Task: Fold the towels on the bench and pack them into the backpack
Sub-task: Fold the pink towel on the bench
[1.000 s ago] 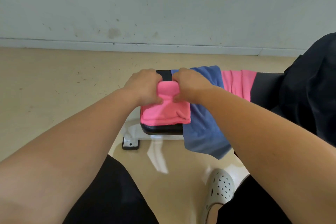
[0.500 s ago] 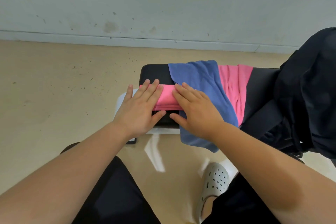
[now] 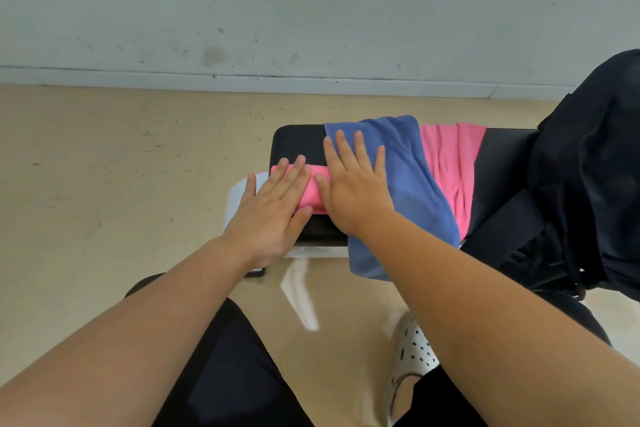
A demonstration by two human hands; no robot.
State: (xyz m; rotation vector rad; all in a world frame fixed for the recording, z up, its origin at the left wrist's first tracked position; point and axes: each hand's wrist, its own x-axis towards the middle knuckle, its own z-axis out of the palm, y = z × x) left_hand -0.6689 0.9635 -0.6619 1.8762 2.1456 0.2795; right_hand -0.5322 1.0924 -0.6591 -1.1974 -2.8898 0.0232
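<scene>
Nearest the camera, dark-clad knees and a white perforated clog (image 3: 414,348) are seen above the tan floor. Beyond them, the left hand (image 3: 273,210) is laid flat, fingers extended and holding nothing, on the small folded pink towel (image 3: 310,196) at the near-left end of the black padded bench (image 3: 298,140). The right hand (image 3: 353,184) is likewise spread flat and grips nothing; its thumb side is pressed on the folded towel while its fingers reach over onto the unfolded blue terry towel (image 3: 412,184) draped across the bench and over its near edge. Further right, a second, unfolded pink towel (image 3: 453,163) lies partly beneath the blue one, and the black fabric backpack (image 3: 588,166) stands at the far right end of the bench. The step in hand is judged to be pressing the fold flat; it is best done with even palm pressure stroked outward so the creases are set and the bundle stays compact for packing, without the blue towel being dragged off. Against the frame half a second earlier, the right hand is found shifted forward and rightward onto the blue towel, while the left hand is found almost unchanged; a second earlier, the pink towel was pinched by both hands.
</scene>
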